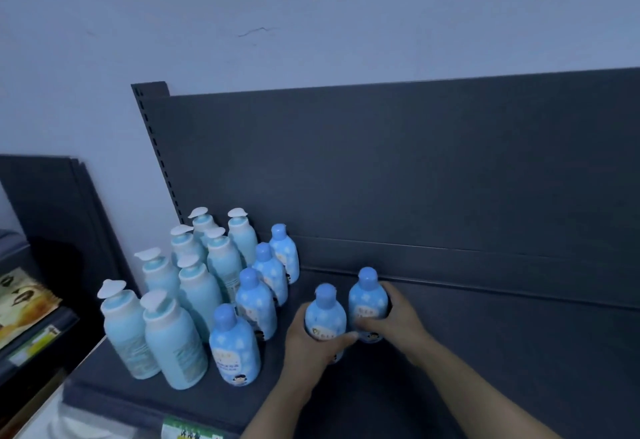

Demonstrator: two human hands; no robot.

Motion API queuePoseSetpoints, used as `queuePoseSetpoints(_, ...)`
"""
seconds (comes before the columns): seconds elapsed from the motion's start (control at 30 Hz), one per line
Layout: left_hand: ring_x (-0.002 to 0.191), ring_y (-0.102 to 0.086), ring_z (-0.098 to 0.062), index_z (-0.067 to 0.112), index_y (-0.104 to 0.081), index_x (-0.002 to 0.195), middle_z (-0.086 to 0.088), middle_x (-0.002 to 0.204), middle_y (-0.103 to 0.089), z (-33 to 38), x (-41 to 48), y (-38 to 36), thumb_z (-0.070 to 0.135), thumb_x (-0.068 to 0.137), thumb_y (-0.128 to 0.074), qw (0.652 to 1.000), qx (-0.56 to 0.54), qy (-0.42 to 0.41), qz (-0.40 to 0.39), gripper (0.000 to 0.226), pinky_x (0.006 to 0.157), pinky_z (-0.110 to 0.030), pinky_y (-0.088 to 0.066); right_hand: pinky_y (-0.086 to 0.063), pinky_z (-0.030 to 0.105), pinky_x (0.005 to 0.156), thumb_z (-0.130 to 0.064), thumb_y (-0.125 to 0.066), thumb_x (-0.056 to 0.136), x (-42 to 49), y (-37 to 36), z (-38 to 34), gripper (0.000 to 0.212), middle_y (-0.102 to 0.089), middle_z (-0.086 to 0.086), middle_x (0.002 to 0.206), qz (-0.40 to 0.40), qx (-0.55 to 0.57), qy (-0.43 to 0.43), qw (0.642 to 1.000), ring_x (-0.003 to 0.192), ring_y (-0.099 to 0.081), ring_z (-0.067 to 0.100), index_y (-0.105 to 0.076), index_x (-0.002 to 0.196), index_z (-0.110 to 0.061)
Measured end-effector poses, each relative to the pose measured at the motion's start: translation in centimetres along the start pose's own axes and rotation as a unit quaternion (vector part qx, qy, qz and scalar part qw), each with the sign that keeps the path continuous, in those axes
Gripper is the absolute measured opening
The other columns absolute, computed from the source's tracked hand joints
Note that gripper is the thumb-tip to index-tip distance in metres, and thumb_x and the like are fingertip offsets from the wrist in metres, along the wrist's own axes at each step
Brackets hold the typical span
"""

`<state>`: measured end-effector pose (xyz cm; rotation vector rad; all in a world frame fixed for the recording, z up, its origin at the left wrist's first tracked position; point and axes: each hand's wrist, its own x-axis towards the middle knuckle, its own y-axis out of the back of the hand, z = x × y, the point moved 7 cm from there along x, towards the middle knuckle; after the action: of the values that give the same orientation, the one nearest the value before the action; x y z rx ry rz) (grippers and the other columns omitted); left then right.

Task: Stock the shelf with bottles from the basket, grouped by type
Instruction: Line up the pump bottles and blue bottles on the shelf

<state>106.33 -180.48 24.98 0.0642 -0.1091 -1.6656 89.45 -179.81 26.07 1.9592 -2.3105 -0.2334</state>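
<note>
Left hand [313, 338]: clasps front blue-capped patterned plastic bottle [325, 317]
Right hand [398, 317]: clasps rear matching bottle [367, 300]
Both: upright on dark shelf [485, 352]

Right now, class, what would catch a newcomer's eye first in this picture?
Two hands at the middle of the dark shelf: the left hand and right hand each grip a blue-capped bottle, one beside the other. To their left stand a row of matching blue-capped bottles and, further left, a cluster of pale pump bottles.

Cracked wall [311, 6], leaning panel [45, 196]
</note>
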Motion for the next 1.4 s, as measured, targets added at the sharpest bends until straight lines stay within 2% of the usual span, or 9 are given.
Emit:
queuePoseSetpoints(0.23, 0.086, -0.061, -0.006, 0.029, -0.049, 0.101, 0.007, 0.097, -0.063, -0.8, -0.6, 0.0, 0.01, 0.051, -0.09, 0.998, 0.001, -0.009, 0.058, 0.067, 0.07, -0.021, -0.051, -0.052, 0.017, 0.067, -0.002, -0.079, 0.065, -0.4, 0.2, 1.9, 0.055, -0.066, -0.005, 0.099, 0.014, -0.016, -0.002, 1.0, 0.087, -0.064, 0.005, -0.052, 0.103, -0.031)
queuePoseSetpoints(0.47, 0.078, -0.061, -0.003, 0.024, -0.048, 0.102, 0.006, 0.09, -0.063, -0.2, 1.9, -0.7, 0.001, 0.059, -0.081, 0.99, -0.025, 0.005, 0.138, 0.058, 0.058, -0.013, -0.046, -0.058, 0.029, 0.071, -0.007, -0.082, 0.065, 4.3, -1.7, 0.8, 0.053, -0.068, -0.002, 0.101, 0.002, 0.019, 0.0, 1.0, 0.091, -0.067, 0.013, -0.054, 0.106, -0.026)
queuePoseSetpoints(0.6, 0.074, -0.061, -0.003, 0.023, -0.048, 0.099, 0.006, 0.085, -0.064, -0.2, 4.4, -1.2, 0.003, 0.06, -0.079, 0.991, 0.001, 0.016, 0.133, 0.054, 0.058, -0.013, -0.046, -0.053, 0.023, 0.064, -0.016, -0.081, 0.067, 8.1, -3.0, -0.3, 0.045, -0.069, -0.003, 0.096, 0.009, 0.026, -0.013, 1.0, 0.086, -0.067, 0.011, -0.056, 0.103, -0.023)
queuePoseSetpoints(0.73, 0.071, -0.061, -0.002, 0.024, -0.051, 0.094, 0.005, 0.08, -0.064, -1.2, 6.4, -0.5, 0.014, 0.059, -0.078, 0.987, 0.03, 0.033, 0.155, 0.045, 0.06, -0.014, -0.044, -0.057, 0.031, 0.073, -0.029, -0.08, 0.062, 11.2, -4.4, -0.4, 0.047, -0.07, -0.002, 0.097, -0.013, -0.006, -0.021, 1.0, 0.088, -0.068, 0.013, -0.057, 0.102, -0.022)
queuePoseSetpoints(0.9, 0.068, -0.065, -0.008, 0.02, -0.055, 0.095, -0.001, 0.079, -0.067, -2.6, 8.0, -0.3, 0.018, 0.053, -0.078, 0.988, 0.032, 0.028, 0.148, 0.048, 0.059, -0.022, -0.051, -0.051, 0.023, 0.068, -0.022, -0.075, 0.07, 12.9, -5.6, -0.1, 0.036, -0.066, -0.004, 0.097, -0.018, -0.034, -0.02, 0.999, 0.088, -0.063, 0.01, -0.055, 0.1, -0.021)
queuePoseSetpoints(1.07, 0.066, -0.065, -0.006, 0.019, -0.054, 0.098, -0.001, 0.078, -0.066, -3.0, 8.8, -0.2, 0.019, 0.055, -0.078, 0.989, 0.036, 0.021, 0.145, 0.048, 0.054, -0.016, -0.047, -0.05, 0.023, 0.072, -0.03, -0.067, 0.079, 13.4, -6.1, -0.3, 0.023, -0.066, -0.005, 0.099, -0.023, -0.053, -0.014, 0.998, 0.09, -0.062, 0.008, -0.056, 0.098, -0.024)
queuePoseSetpoints(1.2, 0.069, -0.065, -0.01, 0.012, -0.053, 0.103, -0.003, 0.081, -0.065, -3.2, 9.1, -0.3, 0.014, 0.056, -0.076, 0.989, 0.033, 0.015, 0.14, 0.052, 0.054, -0.018, -0.048, -0.047, 0.018, 0.069, -0.029, -0.068, 0.078, 13.4, -6.0, -0.4, 0.03, -0.064, -0.009, 0.102, -0.046, -0.082, -0.008, 0.996, 0.091, -0.061, 0.005, -0.054, 0.104, -0.026)
queuePoseSetpoints(1.27, 0.074, -0.065, -0.011, 0.014, -0.05, 0.109, -0.002, 0.087, -0.065, -3.0, 9.0, -0.2, 0.011, 0.057, -0.077, 0.988, 0.027, 0.016, 0.152, 0.059, 0.06, -0.02, -0.051, -0.049, 0.019, 0.071, -0.026, -0.073, 0.074, 13.2, -5.5, 0.0, 0.04, -0.064, -0.009, 0.103, -0.059, -0.105, -0.008, 0.993, 0.095, -0.061, 0.005, -0.053, 0.108, -0.026)
queuePoseSetpoints(1.4, 0.111, -0.054, -0.013, 0.018, -0.033, 0.131, -0.002, 0.123, -0.052, -1.5, 6.9, -0.6, 0.011, 0.053, -0.084, 0.975, 0.049, -0.052, 0.211, 0.094, 0.097, -0.035, -0.046, -0.051, 0.029, 0.09, -0.017, -0.081, 0.063, 12.1, -4.0, 0.5, 0.061, -0.061, -0.008, 0.111, -0.059, -0.125, 0.002, 0.99, 0.108, -0.059, 0.011, -0.05, 0.115, -0.022)
